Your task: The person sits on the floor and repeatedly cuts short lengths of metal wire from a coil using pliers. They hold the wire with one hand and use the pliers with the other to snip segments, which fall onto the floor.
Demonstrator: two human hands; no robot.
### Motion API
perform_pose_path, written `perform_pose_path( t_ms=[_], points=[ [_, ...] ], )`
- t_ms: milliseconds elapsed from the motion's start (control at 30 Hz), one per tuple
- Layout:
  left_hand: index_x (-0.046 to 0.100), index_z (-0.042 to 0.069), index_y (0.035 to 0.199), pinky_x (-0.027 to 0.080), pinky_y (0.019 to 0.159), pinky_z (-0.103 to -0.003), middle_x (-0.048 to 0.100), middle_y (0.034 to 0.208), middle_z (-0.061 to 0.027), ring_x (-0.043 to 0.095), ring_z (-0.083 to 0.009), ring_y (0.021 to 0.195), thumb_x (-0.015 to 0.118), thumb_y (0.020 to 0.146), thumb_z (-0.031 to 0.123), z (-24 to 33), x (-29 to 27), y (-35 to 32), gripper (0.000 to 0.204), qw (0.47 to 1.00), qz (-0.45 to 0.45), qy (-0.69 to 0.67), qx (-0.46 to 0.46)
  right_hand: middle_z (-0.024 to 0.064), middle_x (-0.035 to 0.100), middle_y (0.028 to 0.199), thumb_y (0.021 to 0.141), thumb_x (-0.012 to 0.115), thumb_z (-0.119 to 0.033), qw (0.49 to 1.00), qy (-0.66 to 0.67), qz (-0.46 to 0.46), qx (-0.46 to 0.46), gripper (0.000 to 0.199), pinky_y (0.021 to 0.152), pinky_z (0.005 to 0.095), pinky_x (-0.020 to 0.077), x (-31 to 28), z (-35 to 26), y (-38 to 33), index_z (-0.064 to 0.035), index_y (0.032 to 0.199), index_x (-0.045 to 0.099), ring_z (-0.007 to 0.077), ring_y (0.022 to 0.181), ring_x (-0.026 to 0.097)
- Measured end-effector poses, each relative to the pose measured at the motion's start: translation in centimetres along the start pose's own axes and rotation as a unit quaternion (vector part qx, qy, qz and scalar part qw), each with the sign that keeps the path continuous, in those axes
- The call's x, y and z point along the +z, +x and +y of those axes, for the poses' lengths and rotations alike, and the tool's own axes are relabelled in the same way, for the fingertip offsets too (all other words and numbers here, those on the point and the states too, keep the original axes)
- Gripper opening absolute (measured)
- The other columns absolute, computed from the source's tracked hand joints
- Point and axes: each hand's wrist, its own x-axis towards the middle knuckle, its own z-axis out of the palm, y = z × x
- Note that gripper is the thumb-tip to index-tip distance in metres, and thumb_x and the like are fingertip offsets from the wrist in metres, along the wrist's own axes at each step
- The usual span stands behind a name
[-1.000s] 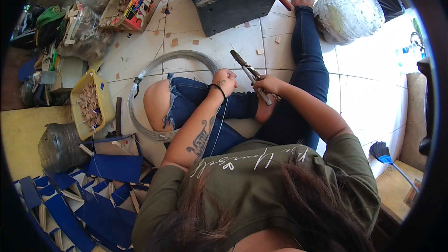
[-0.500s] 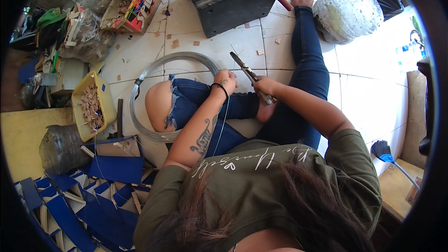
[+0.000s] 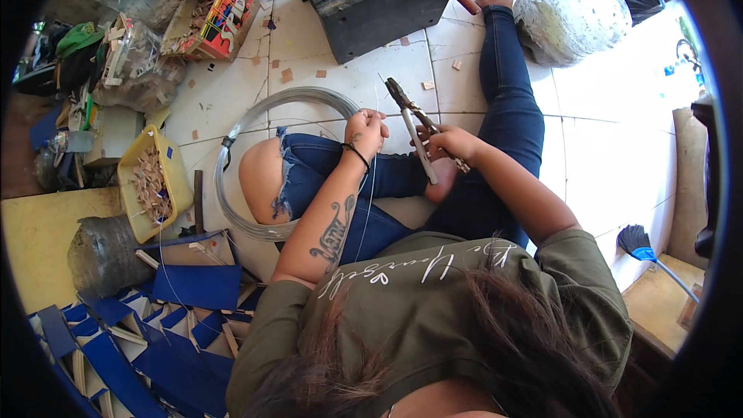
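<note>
My left hand is closed in a pinch on a thin metal wire. The wire rises past the fingers and trails down toward my lap. My right hand grips a pair of pliers with its two handles spread apart. The jaws point up and away, just right of the wire's upper end, and look clear of it. A large coil of silvery wire, bound with dark tape at its left, lies around my bent left knee.
A yellow basin of small wooden pieces stands left, above a pile of blue panels. Ahead are a dark block with a stick across it and a colourful carton. A whitish rounded container sits beyond my right leg.
The pliers' handles have spread from nearly together to wide apart. Several short wire ends near the jaws no longer show. My left hand has shifted slightly and still pinches the wire.
</note>
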Motion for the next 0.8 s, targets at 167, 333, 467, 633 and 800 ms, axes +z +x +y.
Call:
perform_pose_path(
  t_ms=[167, 333, 467, 633, 800],
  points=[
    [0.046, 0.001, 0.085, 0.028, 0.033, -0.019, 0.047, 0.055, -0.0036, 0.032, -0.0049, 0.034, 0.037, 0.087, 0.013, 0.9, -0.1, -0.5, 0.015, 0.996, -0.029, -0.084, 0.029, 0.0090, 0.053, 0.089, 0.067, 0.046, -0.005, 0.998, 0.019, -0.008, -0.053, 0.047, 0.073, 0.0253, 0.0431, 0.3, 0.0, -2.4, 0.0020, 0.113, 0.045, 0.0147, 0.079, 0.052],
    [0.047, 0.001, 0.085, 0.028, 0.034, -0.020, 0.047, 0.055, -0.0037, 0.032, -0.0051, 0.036, 0.038, 0.087, 0.013, 1.1, 0.0, -0.8, 0.015, 0.993, -0.054, -0.096, 0.030, 0.0073, 0.051, 0.083, 0.066, 0.049, -0.008, 0.990, -0.122, -0.008, -0.069, 0.050, 0.069, 0.0231, 0.0411, 0.3, -1.1, -2.8, 0.0010, 0.115, 0.044, 0.0121, 0.075, 0.049],
    [0.047, 0.001, 0.084, 0.028, 0.033, -0.020, 0.046, 0.055, -0.0038, 0.032, -0.0053, 0.035, 0.037, 0.087, 0.013, 1.3, -0.1, -0.9, 0.015, 0.995, -0.053, -0.088, 0.018, 0.0072, 0.052, 0.079, 0.065, 0.051, -0.010, 0.986, -0.156, -0.006, -0.059, 0.048, 0.069, 0.0242, 0.0410, 0.4, -1.8, -2.5, 0.0014, 0.112, 0.045, 0.0135, 0.072, 0.050],
    [0.048, 0.001, 0.084, 0.027, 0.033, -0.020, 0.046, 0.052, -0.0035, 0.031, -0.0061, 0.034, 0.037, 0.088, 0.013, 0.7, -0.1, -0.4, 0.017, 0.998, -0.060, -0.026, 0.014, 0.0074, 0.053, 0.077, 0.065, 0.051, -0.010, 0.984, -0.175, -0.012, -0.035, 0.041, 0.068, 0.0252, 0.0411, 0.8, -2.5, -2.5, 0.0013, 0.104, 0.049, 0.0137, 0.071, 0.051],
    [0.049, 0.001, 0.084, 0.028, 0.033, -0.021, 0.048, 0.051, -0.0033, 0.034, -0.0066, 0.035, 0.036, 0.088, 0.013, -0.3, -0.4, 0.5, 0.019, 0.990, -0.026, 0.095, 0.103, 0.0082, 0.055, 0.077, 0.066, 0.051, -0.012, 0.983, -0.173, -0.033, -0.045, 0.030, 0.070, 0.0259, 0.0421, 1.4, -2.9, -2.5, 0.0016, 0.093, 0.051, 0.0157, 0.073, 0.053]
  ],
)
